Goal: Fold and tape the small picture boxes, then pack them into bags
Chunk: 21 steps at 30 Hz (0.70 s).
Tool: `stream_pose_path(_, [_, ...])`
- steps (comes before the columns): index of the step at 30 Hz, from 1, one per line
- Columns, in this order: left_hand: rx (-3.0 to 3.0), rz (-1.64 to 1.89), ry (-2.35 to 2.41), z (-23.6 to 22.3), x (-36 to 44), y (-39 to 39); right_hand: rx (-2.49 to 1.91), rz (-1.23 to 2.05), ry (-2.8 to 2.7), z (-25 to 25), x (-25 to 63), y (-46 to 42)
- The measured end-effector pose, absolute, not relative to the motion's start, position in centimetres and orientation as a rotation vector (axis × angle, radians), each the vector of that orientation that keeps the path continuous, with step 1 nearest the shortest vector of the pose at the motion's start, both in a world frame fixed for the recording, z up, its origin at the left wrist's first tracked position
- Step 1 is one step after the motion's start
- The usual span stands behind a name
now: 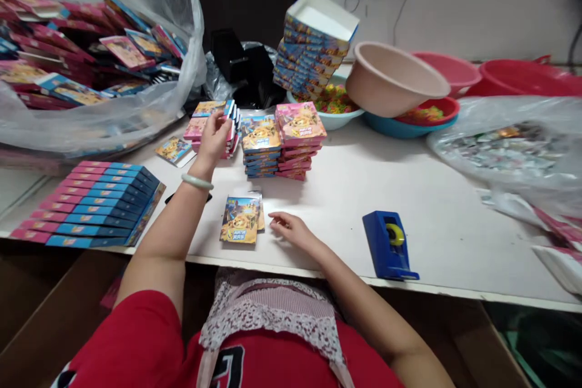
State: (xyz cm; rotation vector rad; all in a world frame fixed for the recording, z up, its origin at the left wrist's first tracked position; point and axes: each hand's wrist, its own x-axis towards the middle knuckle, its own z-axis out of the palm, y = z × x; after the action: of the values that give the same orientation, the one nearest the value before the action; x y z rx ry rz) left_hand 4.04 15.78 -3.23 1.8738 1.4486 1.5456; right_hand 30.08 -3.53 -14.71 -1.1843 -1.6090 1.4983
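My left hand (214, 136) reaches forward to a leaning pile of small pink and blue boxes (210, 118), fingers curled over the top one. My right hand (290, 227) rests on the white table (431, 194), fingers loosely spread, holding nothing, just right of a small pile of printed card packs (240, 219). Behind stand two neat stacks of boxes, one blue (260, 145) and one pink (299, 136).
A blue tape dispenser (387, 244) sits to the right near the table edge. Rows of flat boxes (91, 206) lie at left, beneath a big plastic bag of boxes (91, 54). Bowls and basins (395, 82) and a tall box stack (313, 48) stand behind. Plastic bags (509, 145) lie at right.
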Motion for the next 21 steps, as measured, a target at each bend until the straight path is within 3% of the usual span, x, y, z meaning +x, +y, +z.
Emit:
stream_pose_path(7, [1.697, 0.924, 1.836, -12.2, 1.0, -1.8, -1.307, 1.34, -1.633, -15.6, 26.4, -0.7])
stream_pose_path(14, [1.503, 1.417, 1.419, -12.6, 7.9, -5.9, -1.186, 1.212, -1.347, -14.5, 26.9, -2.0])
stream_pose_path(21, [1.672, 1.257, 1.145, -13.2, 13.6, -7.7, -1.176, 0.805, -1.458, -12.3, 35.5, -7.4])
